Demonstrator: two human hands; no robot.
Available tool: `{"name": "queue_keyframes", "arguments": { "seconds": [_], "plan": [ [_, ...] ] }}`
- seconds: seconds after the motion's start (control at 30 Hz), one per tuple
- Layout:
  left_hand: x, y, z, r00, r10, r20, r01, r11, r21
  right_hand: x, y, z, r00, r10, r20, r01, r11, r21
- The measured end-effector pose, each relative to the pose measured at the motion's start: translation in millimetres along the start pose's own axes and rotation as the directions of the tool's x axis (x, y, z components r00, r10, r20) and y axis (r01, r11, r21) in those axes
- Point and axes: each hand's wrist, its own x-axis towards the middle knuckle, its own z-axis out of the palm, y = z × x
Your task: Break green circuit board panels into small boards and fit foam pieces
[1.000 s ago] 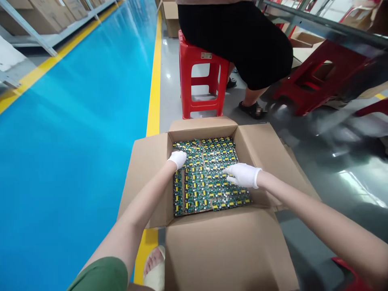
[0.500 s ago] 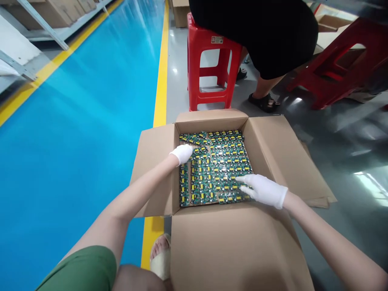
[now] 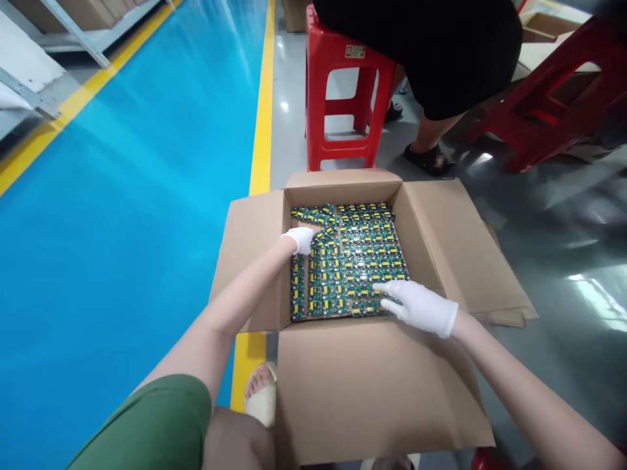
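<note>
An open cardboard box (image 3: 431, 235) holds rows of green circuit boards (image 3: 362, 251) with yellow components. At the box's left side my left hand (image 3: 301, 239), in a white glove, is closed on the end of a short strip of circuit boards (image 3: 324, 234); that strip sits at a slant to the rows below. Another slanted strip (image 3: 313, 217) lies at the far left corner. My right hand (image 3: 414, 303), gloved too, has its fingers stretched out over the near right boards. Whether its fingertips touch them I cannot tell.
Beyond the box stands a red stool (image 3: 318, 98) with a person in black clothing (image 3: 426, 52) seated on it. Another red stool (image 3: 543, 98) is at the right. A metal shelf (image 3: 73, 32) with cartons borders the blue floor (image 3: 161, 163). Box flaps spread outward.
The view has shifted, so the box appears farther right. My left hand has turned the circuit board strip to a steeper slant. My right hand has drawn back toward the box's near right corner.
</note>
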Motion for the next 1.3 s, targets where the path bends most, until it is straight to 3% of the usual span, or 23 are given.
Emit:
{"name": "queue_keyframes", "arguments": {
  "seconds": [0.33,0.53,0.67,0.83,1.03,1.17,1.3],
  "plan": [
    [-3.3,2.2,5.0,0.998,0.046,-0.047,-0.045,0.999,0.028,-12.8,-3.3,8.5,1.000,-0.024,-0.003,0.024,1.000,0.012],
    [-11.4,5.0,-8.9,0.991,0.039,-0.125,-0.034,0.998,0.044,-13.7,-5.2,5.3,0.996,0.000,-0.084,0.002,1.000,0.025],
    [-12.5,0.8,-15.1,0.988,0.030,-0.154,-0.024,0.999,0.037,-6.2,-1.4,0.9,0.983,0.067,-0.172,-0.035,0.983,0.182],
    [-17.4,6.6,-4.0,0.985,-0.046,-0.166,0.049,0.999,0.015,3.4,0.3,0.1,0.981,0.099,-0.166,-0.027,0.920,0.390],
    [-21.5,17.2,-0.7,0.971,-0.106,-0.212,0.113,0.993,0.022,-0.5,-7.1,2.3,0.990,0.004,-0.144,0.056,0.911,0.408],
    [-19.9,16.2,-1.9,0.982,-0.088,-0.166,0.088,0.996,-0.009,-6.4,-6.2,3.4,0.994,0.015,-0.111,0.032,0.910,0.414],
    [-30.0,20.7,-13.7,0.972,-0.051,-0.231,0.052,0.999,-0.002,-3.8,0.5,6.5,0.987,0.068,-0.148,0.020,0.852,0.524]
  ]
}}
